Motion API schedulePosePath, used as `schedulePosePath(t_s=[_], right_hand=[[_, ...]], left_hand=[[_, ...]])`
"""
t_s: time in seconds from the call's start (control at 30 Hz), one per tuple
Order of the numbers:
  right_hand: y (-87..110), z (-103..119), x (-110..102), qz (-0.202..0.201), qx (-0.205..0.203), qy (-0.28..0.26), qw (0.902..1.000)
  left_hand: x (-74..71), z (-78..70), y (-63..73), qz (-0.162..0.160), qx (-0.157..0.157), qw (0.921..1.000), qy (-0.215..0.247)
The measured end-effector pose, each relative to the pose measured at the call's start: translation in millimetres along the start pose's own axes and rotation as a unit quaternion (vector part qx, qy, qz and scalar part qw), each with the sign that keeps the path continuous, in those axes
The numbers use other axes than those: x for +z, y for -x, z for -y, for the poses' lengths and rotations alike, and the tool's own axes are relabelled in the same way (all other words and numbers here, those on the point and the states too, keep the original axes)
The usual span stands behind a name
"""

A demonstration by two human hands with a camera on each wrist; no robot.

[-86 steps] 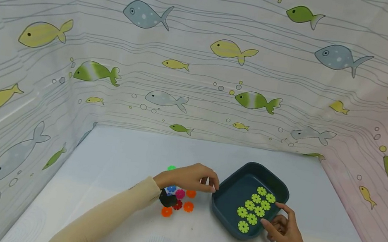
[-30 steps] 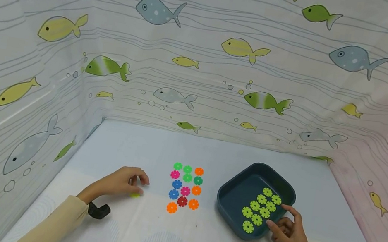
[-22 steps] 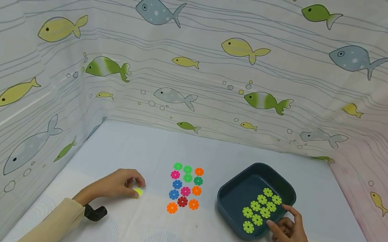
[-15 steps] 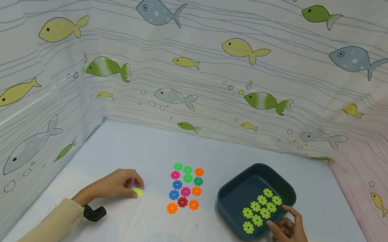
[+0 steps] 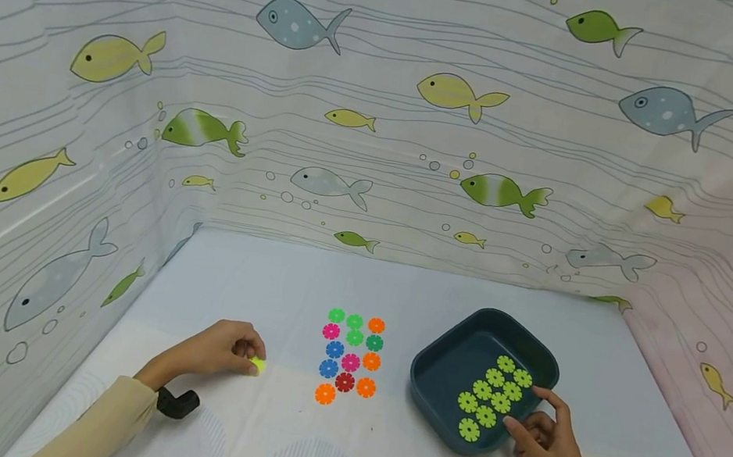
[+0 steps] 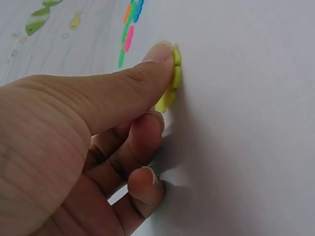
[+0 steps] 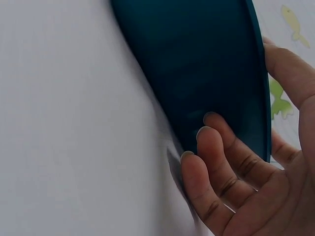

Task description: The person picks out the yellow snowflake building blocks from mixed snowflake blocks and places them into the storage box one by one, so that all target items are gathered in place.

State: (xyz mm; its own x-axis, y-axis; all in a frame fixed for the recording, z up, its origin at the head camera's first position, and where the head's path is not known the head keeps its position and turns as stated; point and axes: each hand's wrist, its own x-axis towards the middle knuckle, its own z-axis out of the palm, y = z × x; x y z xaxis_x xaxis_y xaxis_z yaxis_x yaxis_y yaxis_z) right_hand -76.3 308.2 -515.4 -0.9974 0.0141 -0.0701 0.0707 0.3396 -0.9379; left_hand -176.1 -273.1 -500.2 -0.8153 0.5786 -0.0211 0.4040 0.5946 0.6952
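At the left of the table my left hand (image 5: 210,349) holds a yellow-green notched disc (image 5: 257,365) between thumb and fingers, low at the white surface. The left wrist view shows the thumb on the disc (image 6: 176,77), its other fingers curled; whether it touches the table I cannot tell. My right hand (image 5: 543,438) grips the near right side of a dark blue-green square dish (image 5: 450,355). In the right wrist view the thumb lies over the rim and the fingers press the outer wall (image 7: 197,64). Several yellow-green notched discs (image 5: 485,416) lie in rows inside the dish.
Between hand and dish, several notched discs lie in columns: orange (image 5: 366,387), blue (image 5: 328,368), pink (image 5: 350,363), dark red (image 5: 344,382) and green (image 5: 355,337). A fish-patterned sheet (image 5: 385,200) walls the table on three sides.
My left hand has moved from beside the dish, over the coloured discs, to the left, and has taken hold of a yellow-green disc there. The right hand stays on the dish.
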Motion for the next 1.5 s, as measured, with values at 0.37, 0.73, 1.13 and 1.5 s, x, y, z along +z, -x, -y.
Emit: schedulePosePath(t_s=[0.37, 0.73, 1.13, 1.5], right_hand=[[0.4, 0, -2, 0.006, 0.011, -0.007, 0.9999], [1.5, 1, -1, 0.003, 0.006, -0.001, 1.0000], [1.6, 2, 0, -0.001, 0.000, 0.003, 1.0000], [1.6, 0, 0, 0.000, 0.000, -0.003, 1.0000]], left_hand=[[-5.8, -5.7, 1.2, 0.022, -0.004, 0.9997, -0.008], [-6.2, -5.1, -4.9, 0.035, 0.018, 0.9992, -0.002], [-4.3, -14.0, -22.1, 0.028, -0.001, 0.9985, 0.047], [-1.6, -28.2, -41.3, 0.026, -0.012, 0.9989, 0.037]])
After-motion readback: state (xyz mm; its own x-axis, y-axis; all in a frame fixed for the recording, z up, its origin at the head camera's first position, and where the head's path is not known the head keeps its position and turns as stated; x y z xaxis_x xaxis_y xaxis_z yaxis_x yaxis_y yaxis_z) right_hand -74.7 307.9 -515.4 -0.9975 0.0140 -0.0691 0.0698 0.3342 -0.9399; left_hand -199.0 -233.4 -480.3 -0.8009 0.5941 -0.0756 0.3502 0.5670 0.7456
